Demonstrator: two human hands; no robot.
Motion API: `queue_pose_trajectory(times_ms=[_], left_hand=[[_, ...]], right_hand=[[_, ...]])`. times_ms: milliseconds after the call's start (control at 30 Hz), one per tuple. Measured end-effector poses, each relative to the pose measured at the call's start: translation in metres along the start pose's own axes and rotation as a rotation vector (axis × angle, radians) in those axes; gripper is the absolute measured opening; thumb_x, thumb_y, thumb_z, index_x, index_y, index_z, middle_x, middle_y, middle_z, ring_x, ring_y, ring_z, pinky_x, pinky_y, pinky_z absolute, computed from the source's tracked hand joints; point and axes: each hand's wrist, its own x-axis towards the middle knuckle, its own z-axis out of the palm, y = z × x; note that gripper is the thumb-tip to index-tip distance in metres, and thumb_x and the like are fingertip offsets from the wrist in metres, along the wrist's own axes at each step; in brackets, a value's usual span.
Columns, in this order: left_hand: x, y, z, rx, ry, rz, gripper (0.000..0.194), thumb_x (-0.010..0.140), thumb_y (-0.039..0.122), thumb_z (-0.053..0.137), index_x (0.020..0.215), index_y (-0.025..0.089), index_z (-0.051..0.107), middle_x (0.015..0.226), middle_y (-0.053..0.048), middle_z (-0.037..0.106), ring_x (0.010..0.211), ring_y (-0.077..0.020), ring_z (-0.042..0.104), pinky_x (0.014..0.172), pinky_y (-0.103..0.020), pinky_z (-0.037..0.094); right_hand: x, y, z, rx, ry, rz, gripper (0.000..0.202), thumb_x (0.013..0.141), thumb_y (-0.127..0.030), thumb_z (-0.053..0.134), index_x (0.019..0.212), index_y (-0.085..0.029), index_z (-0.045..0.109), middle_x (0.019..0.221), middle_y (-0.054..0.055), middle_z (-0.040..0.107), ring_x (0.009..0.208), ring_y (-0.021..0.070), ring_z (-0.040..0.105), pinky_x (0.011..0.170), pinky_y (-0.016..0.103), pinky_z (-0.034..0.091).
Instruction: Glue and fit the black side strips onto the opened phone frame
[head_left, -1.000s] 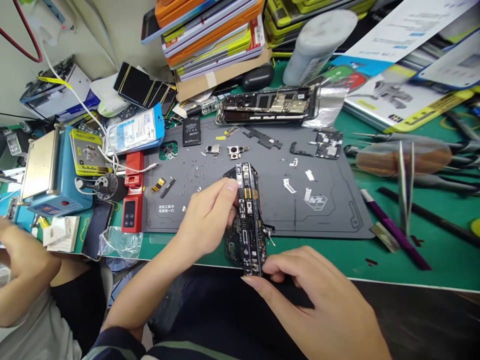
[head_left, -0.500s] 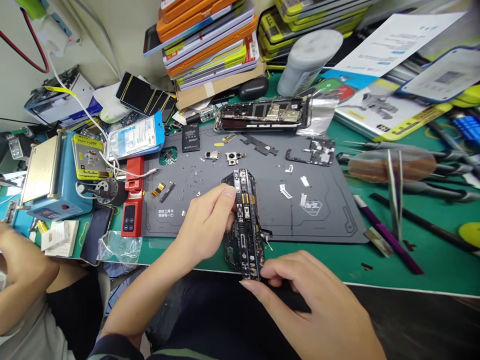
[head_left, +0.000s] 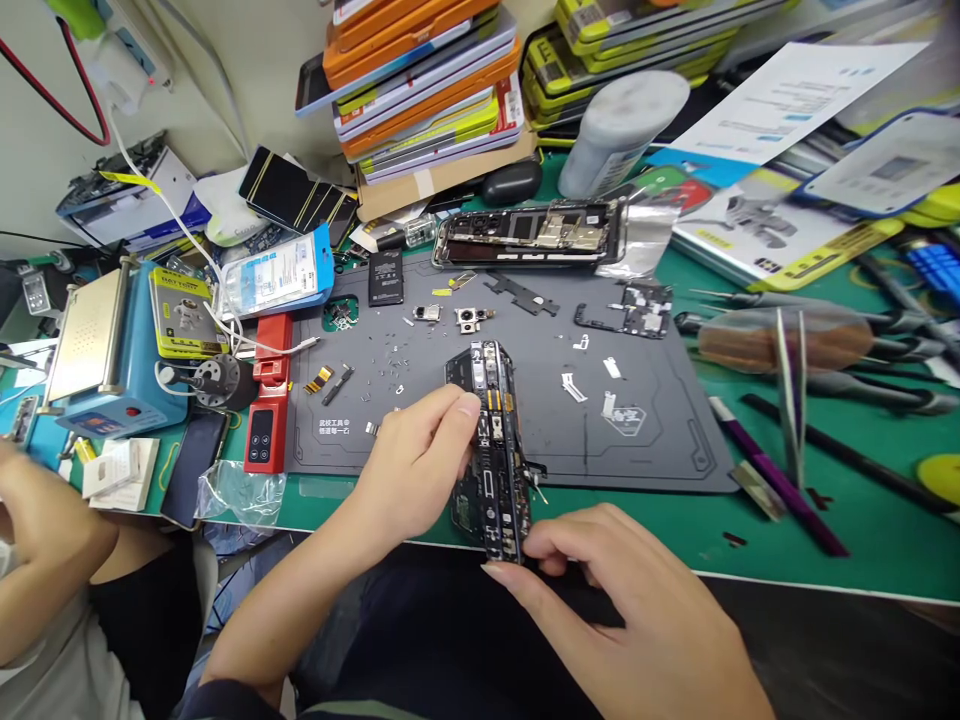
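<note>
A disassembled phone frame [head_left: 491, 470] stands on edge over the front of the grey work mat [head_left: 637, 430], its inner parts and a short loose cable showing. My left hand [head_left: 416, 465] grips its left side, thumb on top near the upper half. At the lower end, my right hand [head_left: 622, 590] pinches the near corner between thumb and fingers. Beyond the frame lie camera modules [head_left: 474, 318], a battery [head_left: 385, 278], a black bracket piece [head_left: 521, 292] and scattered small screws. Another opened phone body [head_left: 532, 235] rests at the mat's back edge.
Tweezers [head_left: 791, 400], a purple strip tool [head_left: 780, 480] and several screwdrivers lie on the right. A red device [head_left: 266, 400] and a blue heating machine [head_left: 112, 350] stand left. Stacked boxes [head_left: 427, 90] and a bottle [head_left: 622, 130] line the back. Another person's arm [head_left: 52, 530] is at far left.
My left hand has slid slightly down along the phone frame, its thumb now lower on the edge. My right hand stays at the near corner. The whole view has shifted a little.
</note>
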Motion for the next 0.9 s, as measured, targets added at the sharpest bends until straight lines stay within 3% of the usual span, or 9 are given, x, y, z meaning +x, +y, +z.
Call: queue_pose_trajectory(times_ms=[300,567,900], left_hand=[[-0.009,-0.002,0.002,0.024,-0.010,-0.020,0.049,0.115,0.050,0.044,0.074,0.023,0.045,0.064,0.005,0.051,0.066,-0.0135,0.047,0.068,-0.030,0.035],[-0.015,0.001,0.004,-0.007,-0.005,-0.058,0.035,0.108,0.046,0.058,0.082,0.023,0.053,0.066,0.008,0.048,0.062,-0.0111,0.043,0.060,-0.028,0.031],[-0.016,0.001,0.005,-0.007,0.006,-0.055,0.033,0.107,0.042,0.059,0.081,0.023,0.053,0.066,0.008,0.048,0.062,-0.0105,0.043,0.060,-0.028,0.031]], right_hand=[[0.002,-0.001,-0.003,0.018,-0.007,-0.001,0.037,0.116,-0.048,0.059,0.087,-0.024,0.061,0.074,-0.002,0.061,0.066,0.0155,0.064,0.060,0.028,0.051],[0.004,-0.004,-0.004,-0.023,-0.001,-0.018,0.041,0.118,-0.050,0.055,0.086,-0.025,0.060,0.073,-0.002,0.060,0.065,0.0138,0.063,0.058,0.026,0.051],[0.004,-0.002,0.000,-0.023,0.004,-0.015,0.039,0.117,-0.049,0.056,0.087,-0.024,0.060,0.073,-0.002,0.061,0.065,0.0148,0.064,0.058,0.027,0.051]])
